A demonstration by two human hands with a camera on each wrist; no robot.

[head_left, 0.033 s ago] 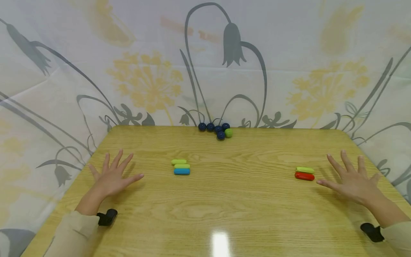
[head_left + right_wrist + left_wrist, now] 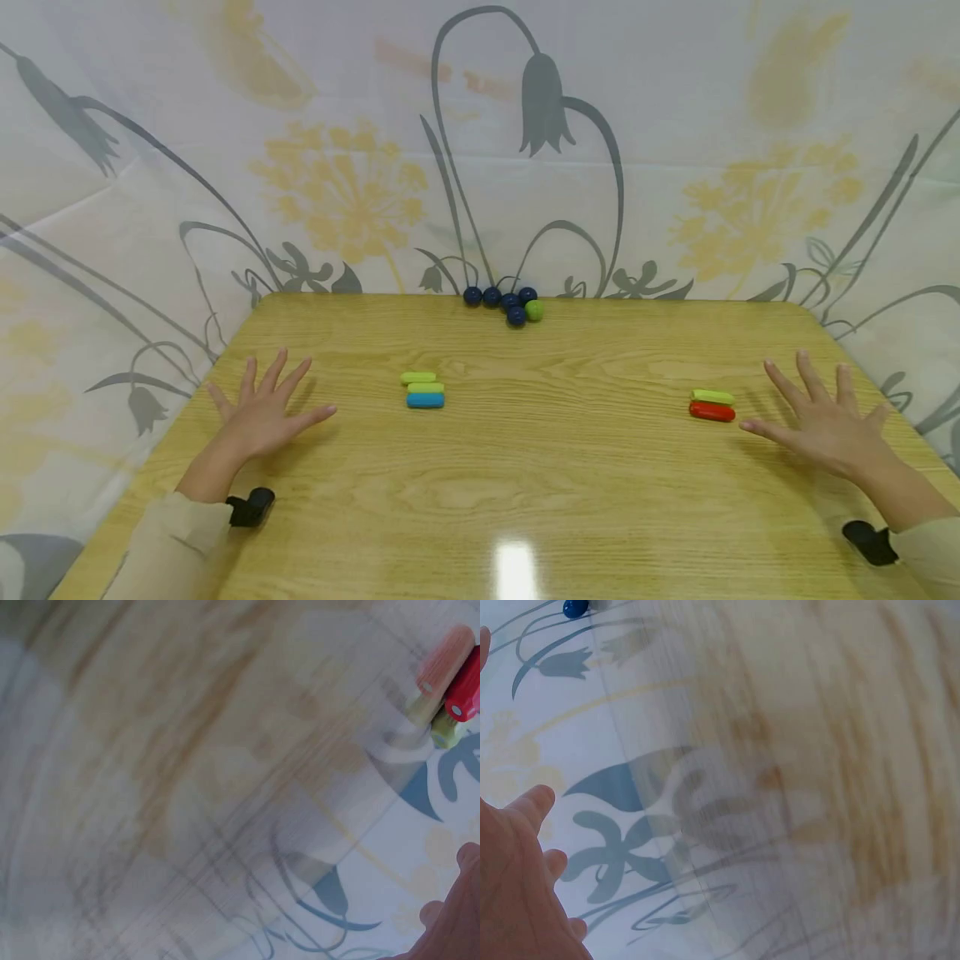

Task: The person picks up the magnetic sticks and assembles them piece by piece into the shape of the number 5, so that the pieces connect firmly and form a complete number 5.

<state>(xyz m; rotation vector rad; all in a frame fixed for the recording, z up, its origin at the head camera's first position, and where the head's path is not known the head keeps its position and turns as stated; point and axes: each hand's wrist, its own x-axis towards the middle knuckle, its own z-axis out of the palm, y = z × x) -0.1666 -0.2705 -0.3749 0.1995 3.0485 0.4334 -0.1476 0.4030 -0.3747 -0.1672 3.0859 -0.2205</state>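
My left hand (image 2: 258, 421) is held over the left side of the table, fingers spread wide and holding nothing. To its right lie two yellow-green rods (image 2: 425, 388) with rounded ends and a blue rod (image 2: 425, 401), lined up close together. Over the right side, my right hand (image 2: 828, 429) is spread the same way, also holding nothing. Its thumb points toward a red rod (image 2: 712, 412), which lies against a yellow-green rod (image 2: 712, 397). The red rod (image 2: 466, 688) shows at the edge of the right wrist view too.
Several dark blue balls (image 2: 492, 297) and one green ball (image 2: 534, 310) cluster at the back edge of the wooden table (image 2: 480, 467). Behind it hangs a flower-patterned cloth (image 2: 660, 83). Each wrist wears a black camera (image 2: 252, 507) on a strap.
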